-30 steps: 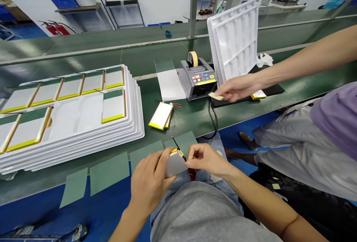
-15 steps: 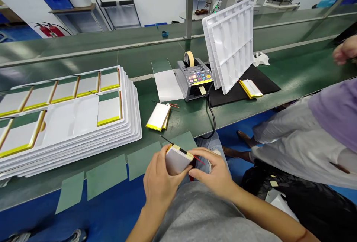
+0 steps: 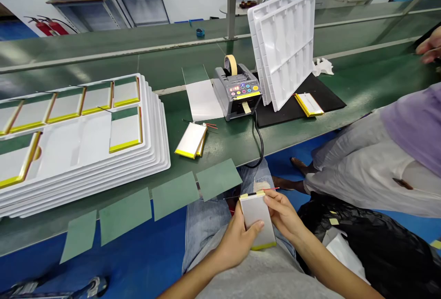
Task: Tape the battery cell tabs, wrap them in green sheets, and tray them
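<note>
Low over my lap I hold a flat battery pack (image 3: 253, 211) with a grey face, a yellow bottom edge and pale tape along its top. A red wire sticks out at its top right, and a thin dark wire at the left. My left hand (image 3: 237, 241) is closed around its left side, thumb across the face. My right hand (image 3: 284, 214) pinches the upper right edge near the red wire. On the bench ahead lie stacked battery packs (image 3: 190, 140) with red and black wires.
Stacked white trays (image 3: 79, 152) with batteries stand at left. Green sheets (image 3: 126, 216) line the bench edge. A tape dispenser (image 3: 237, 90), upright white trays (image 3: 284, 46) and a battery on a black mat (image 3: 332, 99) lie ahead. A co-worker (image 3: 375, 156) stands at right.
The battery pack has moved right and down toward my lap and turned more upright, its grey face now toward me. My left thumb now lies across that face. The view has shifted slightly.
</note>
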Motion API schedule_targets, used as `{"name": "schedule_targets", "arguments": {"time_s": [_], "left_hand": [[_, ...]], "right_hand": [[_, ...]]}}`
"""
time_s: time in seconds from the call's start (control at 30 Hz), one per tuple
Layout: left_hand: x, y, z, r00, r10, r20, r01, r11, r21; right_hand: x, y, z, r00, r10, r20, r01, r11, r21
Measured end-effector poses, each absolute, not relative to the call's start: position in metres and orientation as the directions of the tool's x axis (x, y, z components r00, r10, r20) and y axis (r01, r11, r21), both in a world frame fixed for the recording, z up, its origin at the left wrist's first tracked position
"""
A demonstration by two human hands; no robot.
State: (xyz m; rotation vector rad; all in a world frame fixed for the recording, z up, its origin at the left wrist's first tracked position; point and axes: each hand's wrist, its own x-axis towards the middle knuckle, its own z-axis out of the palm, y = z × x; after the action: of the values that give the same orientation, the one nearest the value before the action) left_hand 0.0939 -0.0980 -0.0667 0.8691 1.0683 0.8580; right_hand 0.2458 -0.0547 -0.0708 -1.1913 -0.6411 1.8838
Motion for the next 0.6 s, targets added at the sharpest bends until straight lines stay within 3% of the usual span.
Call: {"name": "schedule_targets", "arguments": {"time_s": [0.13, 0.3, 0.6], "left_hand": [[0.104, -0.095, -0.093, 0.244, 0.852, -0.463, -0.437, 0.523, 0.732], [0.090, -0.080, -0.102, 0.103, 0.815, -0.570, -0.469, 0.545, 0.695], [0.083, -0.067, -0.089, 0.056, 0.824, -0.565, -0.500, 0.513, 0.698]], "right_hand": [[0.231, -0.053, -0.092, -0.224, 0.758, -0.613, -0.436, -0.640, -0.632], [0.201, -0.037, -0.101, -0.226, 0.777, -0.587, -0.467, -0.616, -0.635], [0.192, -0.018, -0.085, -0.252, 0.813, -0.525, -0.461, -0.577, -0.674]]}}
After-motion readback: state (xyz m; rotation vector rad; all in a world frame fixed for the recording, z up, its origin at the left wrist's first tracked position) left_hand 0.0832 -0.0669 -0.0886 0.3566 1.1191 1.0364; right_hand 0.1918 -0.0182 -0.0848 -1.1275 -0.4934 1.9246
